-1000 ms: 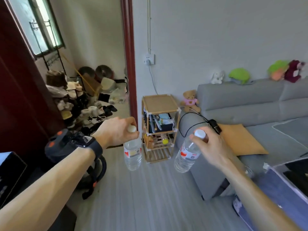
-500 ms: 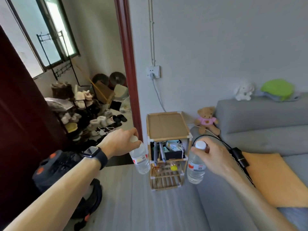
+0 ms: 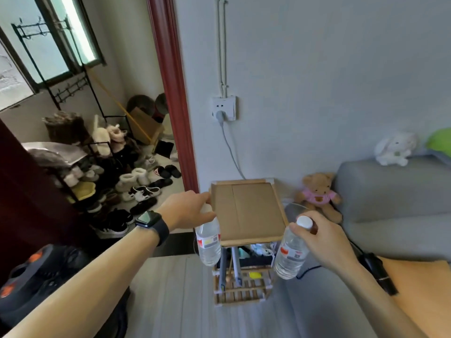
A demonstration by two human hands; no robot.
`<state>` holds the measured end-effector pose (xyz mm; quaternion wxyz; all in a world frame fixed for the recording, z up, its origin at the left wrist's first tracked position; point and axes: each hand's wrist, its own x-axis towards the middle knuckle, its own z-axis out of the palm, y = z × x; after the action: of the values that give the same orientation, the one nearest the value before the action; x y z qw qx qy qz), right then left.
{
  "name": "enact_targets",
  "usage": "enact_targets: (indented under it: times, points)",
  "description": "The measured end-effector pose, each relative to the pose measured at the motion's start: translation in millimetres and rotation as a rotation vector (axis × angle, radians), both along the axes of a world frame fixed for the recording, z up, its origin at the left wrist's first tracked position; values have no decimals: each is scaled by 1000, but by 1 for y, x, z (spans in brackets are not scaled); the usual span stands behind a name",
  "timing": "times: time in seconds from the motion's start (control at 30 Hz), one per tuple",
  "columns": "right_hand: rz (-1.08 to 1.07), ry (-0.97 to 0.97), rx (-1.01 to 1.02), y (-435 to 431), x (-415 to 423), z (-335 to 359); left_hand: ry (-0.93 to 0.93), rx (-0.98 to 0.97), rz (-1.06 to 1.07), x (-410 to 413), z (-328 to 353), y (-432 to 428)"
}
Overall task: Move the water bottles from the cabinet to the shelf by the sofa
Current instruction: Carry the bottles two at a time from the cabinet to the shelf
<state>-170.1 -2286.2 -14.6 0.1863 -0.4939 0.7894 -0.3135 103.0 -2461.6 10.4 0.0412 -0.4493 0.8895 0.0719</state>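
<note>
Forward since the earlier frame, fingers of the left hand [image 3: 188, 209] were clamped round the cap of the left bottle [image 3: 208, 242], those of the right hand [image 3: 324, 242] round the neck of the right bottle [image 3: 291, 257]; both hung below the fingers; probably light, slick, dentable, so the stiff neck seemed the soundest hold; just beyond the fingertips lay the shelf [image 3: 246, 211], the sofa [image 3: 390, 203] rightward.

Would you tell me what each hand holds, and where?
Left hand grips the left bottle by its cap; right hand grips the right bottle by its neck.
</note>
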Motion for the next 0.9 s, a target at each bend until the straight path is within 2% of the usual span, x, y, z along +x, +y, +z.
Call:
enact_targets:
  times: [0.1,0.23,0.53,0.73,0.9]
  points:
    - [-25,-48,-12,-38,-17,-7,22,3,-19,-23,1,-51]
    - [-22,-65,-7,-79,-37,-18,-43,1,-29,-56,-12,-98]
    - [115,-86,52,-193,-110,-57,-67,55,44,-137,-46,-185]
    - [258,-70,129,-274,-153,-67,-38,97,207,-198,-58,-221]
    - [401,47,197,-332,-171,-76,148,216,427,-236,-78,-232]
